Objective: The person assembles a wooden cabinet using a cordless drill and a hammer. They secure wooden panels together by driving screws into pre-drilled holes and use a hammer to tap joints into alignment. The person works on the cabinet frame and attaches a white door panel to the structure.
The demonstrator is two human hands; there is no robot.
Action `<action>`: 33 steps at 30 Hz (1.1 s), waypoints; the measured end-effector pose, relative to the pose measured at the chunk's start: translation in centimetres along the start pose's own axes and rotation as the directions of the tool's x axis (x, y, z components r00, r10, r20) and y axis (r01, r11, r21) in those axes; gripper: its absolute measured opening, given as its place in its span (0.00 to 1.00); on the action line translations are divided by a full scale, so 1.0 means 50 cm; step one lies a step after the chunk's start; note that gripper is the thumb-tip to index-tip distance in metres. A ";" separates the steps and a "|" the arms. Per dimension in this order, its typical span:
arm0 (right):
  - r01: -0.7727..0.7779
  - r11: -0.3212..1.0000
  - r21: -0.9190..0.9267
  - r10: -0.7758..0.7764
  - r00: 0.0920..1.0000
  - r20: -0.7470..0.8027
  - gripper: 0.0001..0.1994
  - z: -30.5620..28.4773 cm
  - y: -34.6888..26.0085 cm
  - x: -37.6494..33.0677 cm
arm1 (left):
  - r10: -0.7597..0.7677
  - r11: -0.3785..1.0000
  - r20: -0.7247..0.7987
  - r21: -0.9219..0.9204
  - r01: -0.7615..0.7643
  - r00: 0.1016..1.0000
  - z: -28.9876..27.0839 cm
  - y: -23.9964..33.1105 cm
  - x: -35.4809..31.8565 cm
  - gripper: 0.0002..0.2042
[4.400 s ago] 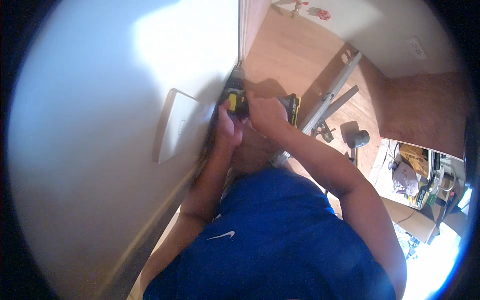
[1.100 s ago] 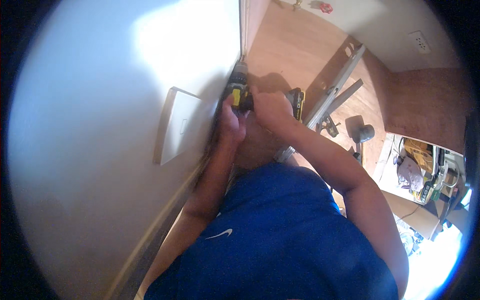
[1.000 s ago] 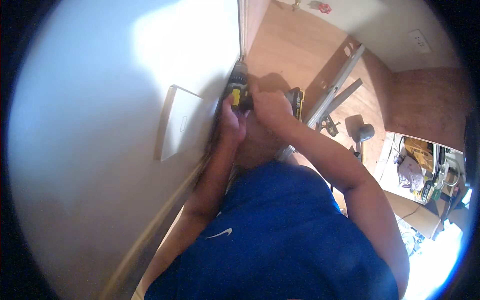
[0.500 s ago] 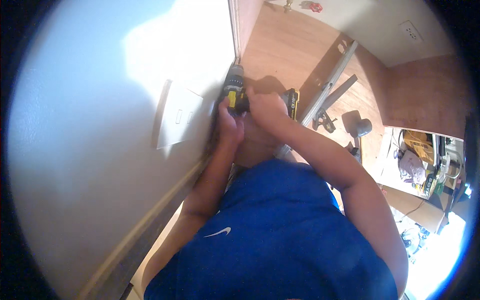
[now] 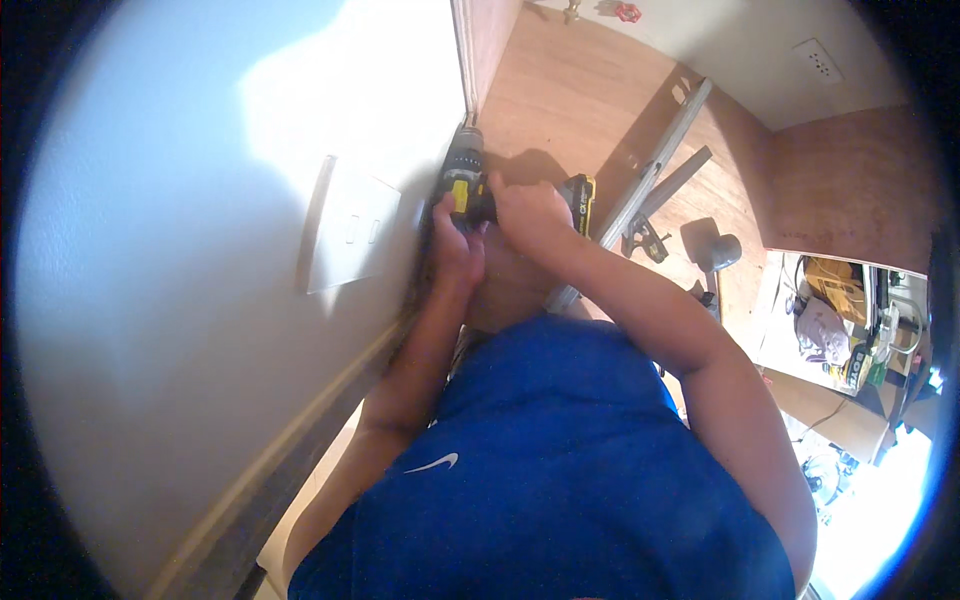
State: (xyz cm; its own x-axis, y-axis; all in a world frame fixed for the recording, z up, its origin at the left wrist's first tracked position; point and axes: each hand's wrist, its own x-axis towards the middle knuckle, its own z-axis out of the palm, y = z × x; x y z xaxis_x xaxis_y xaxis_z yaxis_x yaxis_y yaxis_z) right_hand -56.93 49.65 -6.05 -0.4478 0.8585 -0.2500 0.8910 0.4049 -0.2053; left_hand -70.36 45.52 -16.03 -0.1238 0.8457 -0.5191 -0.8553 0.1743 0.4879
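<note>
A black and yellow cordless drill (image 5: 466, 180) points at the edge where the white wall (image 5: 200, 250) meets a wooden door frame (image 5: 478, 45). My right hand (image 5: 530, 212) is wrapped around the drill's handle. My left hand (image 5: 456, 245) steadies the drill body from below, close to the wall. A white double switch plate (image 5: 345, 235) is mounted on the wall just left of my left hand. The drill's tip is hidden against the frame edge.
A long metal level (image 5: 645, 185) and a clamp (image 5: 645, 238) lie on the wooden floor (image 5: 580, 110). A grey round-headed tool (image 5: 715, 252) lies beside them. An open box of tools and clutter (image 5: 830, 320) stands at the right. A wall outlet (image 5: 820, 60) sits at the top right.
The view has shifted slightly. Both hands stay on the drill at the same spot by the wall edge.
</note>
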 end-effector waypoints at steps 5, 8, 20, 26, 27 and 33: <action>-0.023 1.000 0.013 0.023 1.000 -0.003 0.17 0.000 -0.002 0.000 | 0.000 1.000 -0.038 -0.005 0.000 0.999 0.020 0.006 -0.017 0.18; -0.001 1.000 -0.013 0.001 1.000 0.009 0.16 -0.002 -0.002 0.008 | -0.004 1.000 -0.019 -0.006 0.004 1.000 0.028 0.014 -0.021 0.18; 0.009 0.999 -0.030 -0.009 1.000 -0.003 0.14 0.000 -0.002 0.006 | 0.001 0.999 -0.025 -0.034 -0.002 1.000 0.020 0.008 -0.011 0.17; 0.003 1.000 -0.003 -0.003 1.000 -0.021 0.14 -0.004 -0.004 0.002 | 0.007 1.000 -0.069 0.013 -0.006 0.998 0.023 0.008 -0.017 0.18; -0.002 1.000 -0.003 0.002 1.000 -0.022 0.14 -0.003 -0.005 0.002 | 0.002 1.000 -0.059 0.010 -0.002 0.998 0.020 0.008 -0.014 0.18; -0.012 1.000 0.019 0.012 1.000 -0.004 0.15 0.004 0.000 0.007 | -0.003 1.000 -0.014 0.005 0.004 1.000 0.012 0.008 -0.007 0.18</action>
State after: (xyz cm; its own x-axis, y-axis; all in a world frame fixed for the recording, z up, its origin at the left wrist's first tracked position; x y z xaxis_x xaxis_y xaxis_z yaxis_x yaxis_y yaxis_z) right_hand -57.10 49.88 -6.33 -0.4370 0.8644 -0.2486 0.8946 0.3890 -0.2201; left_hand -70.35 45.60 -15.26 -0.1277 0.8381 -0.5303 -0.8532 0.1798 0.4896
